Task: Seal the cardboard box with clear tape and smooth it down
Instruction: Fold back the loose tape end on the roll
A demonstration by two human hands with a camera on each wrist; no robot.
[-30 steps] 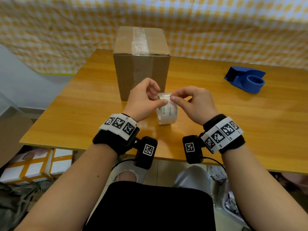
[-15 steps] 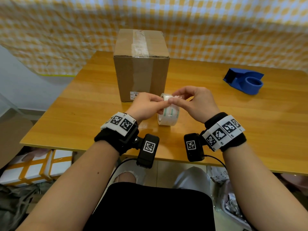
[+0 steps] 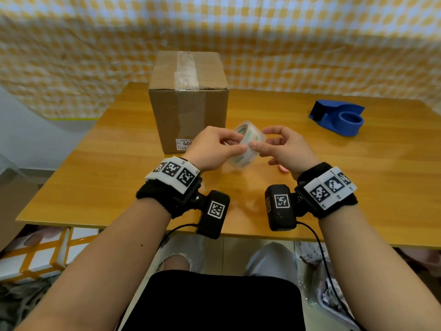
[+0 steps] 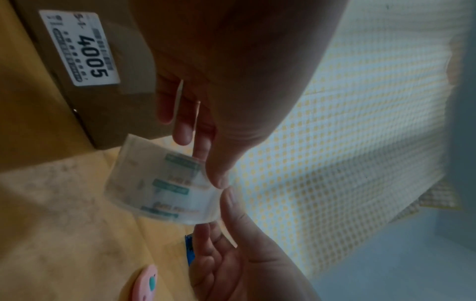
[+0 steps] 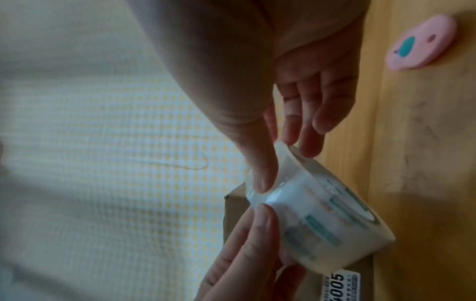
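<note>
A brown cardboard box (image 3: 188,108) stands on the wooden table (image 3: 114,168), with clear tape along its top seam and a white label low on the front (image 4: 82,48). Just in front of it, both hands hold a roll of clear tape (image 3: 248,145) tilted above the table. My left hand (image 3: 235,145) grips the roll's left side, thumb on the outer face (image 4: 219,175). My right hand (image 3: 259,142) grips the right side, its thumb pressing the outer wrap (image 5: 261,175) and its fingers at the core (image 5: 309,142). The two thumb tips nearly meet on the roll (image 5: 322,220).
A blue tape dispenser (image 3: 338,119) sits at the back right of the table. A small pink oval object (image 5: 422,42) lies on the table near my right wrist. A checked yellow-and-white cloth hangs behind. White boxes lie on the floor at the lower left.
The roll, which stood upright on the table, is now lifted and tilted between both hands. My left fingers have closed round it and the thumbs have come together on its face.
</note>
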